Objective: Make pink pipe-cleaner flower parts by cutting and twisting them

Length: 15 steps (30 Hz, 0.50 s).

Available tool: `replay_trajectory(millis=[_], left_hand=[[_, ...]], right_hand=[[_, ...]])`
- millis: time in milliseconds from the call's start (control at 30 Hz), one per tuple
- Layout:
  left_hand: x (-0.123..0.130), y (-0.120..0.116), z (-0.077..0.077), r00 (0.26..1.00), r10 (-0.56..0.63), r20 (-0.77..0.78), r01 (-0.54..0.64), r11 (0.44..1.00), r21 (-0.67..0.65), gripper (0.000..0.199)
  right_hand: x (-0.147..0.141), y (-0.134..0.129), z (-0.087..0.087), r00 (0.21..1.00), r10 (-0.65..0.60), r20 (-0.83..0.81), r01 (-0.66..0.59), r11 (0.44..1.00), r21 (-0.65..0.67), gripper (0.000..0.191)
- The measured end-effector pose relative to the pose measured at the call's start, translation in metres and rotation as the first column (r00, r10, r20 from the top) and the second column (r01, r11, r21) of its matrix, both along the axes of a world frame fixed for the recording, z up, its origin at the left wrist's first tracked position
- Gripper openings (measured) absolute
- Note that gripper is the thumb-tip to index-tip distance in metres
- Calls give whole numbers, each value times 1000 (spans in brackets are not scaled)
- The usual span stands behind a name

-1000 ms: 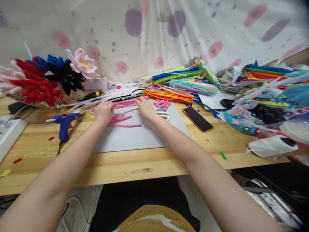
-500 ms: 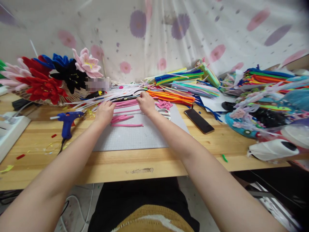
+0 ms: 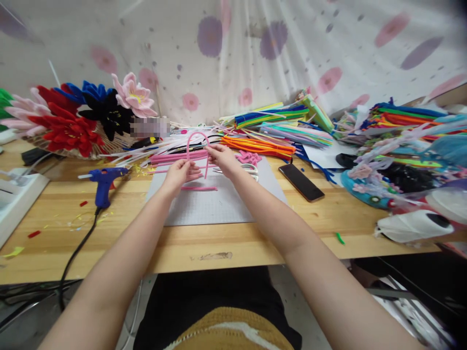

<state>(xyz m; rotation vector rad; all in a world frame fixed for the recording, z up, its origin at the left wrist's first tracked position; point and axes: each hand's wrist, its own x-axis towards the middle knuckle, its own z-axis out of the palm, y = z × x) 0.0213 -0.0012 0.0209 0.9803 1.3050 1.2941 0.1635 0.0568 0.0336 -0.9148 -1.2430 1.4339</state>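
A pink pipe cleaner (image 3: 197,133) is bent into an upright arch between my two hands. My left hand (image 3: 181,174) pinches one leg of it, with the other fingers stretched to the right. My right hand (image 3: 222,158) grips the other leg, whose end hangs below the fingers. Beneath them lies a grey cutting mat (image 3: 211,209) with a short pink strip (image 3: 199,188) on it. Behind my left hand rests a bundle of pink pipe cleaners (image 3: 170,158). White-handled scissors (image 3: 251,171) lie beside my right wrist, partly covered by it.
A blue glue gun (image 3: 103,187) with a trailing cord lies at the left. Velvety flowers (image 3: 105,114) stand behind it. Orange pipe cleaners (image 3: 259,147) and other coloured bundles line the back. A phone (image 3: 301,182) lies right of the mat, and a white spool (image 3: 412,228) farther right.
Both hands have lifted a pink pipe cleaner from the mat area and bent it into an arch. My left hand has moved right, closer to my right hand.
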Motion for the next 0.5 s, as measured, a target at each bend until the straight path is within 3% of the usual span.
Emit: replay_trajectory(millis=[100,233,500], left_hand=[[13,-9,-12,998,-30,57,31,999,-20,14],[20,-15,-22,995,-37,87,41,998,-45,10],[24,-21,-23,993,-88,82,93,994,-54,9]], right_hand=[[-1,-11,-14,994,11,-112,-18,998,-57,27],[-1,-16,-24,991,28,-133,-38,996,-75,30],[-5,-23,-30,987,88,-137,-97,993,-64,35]])
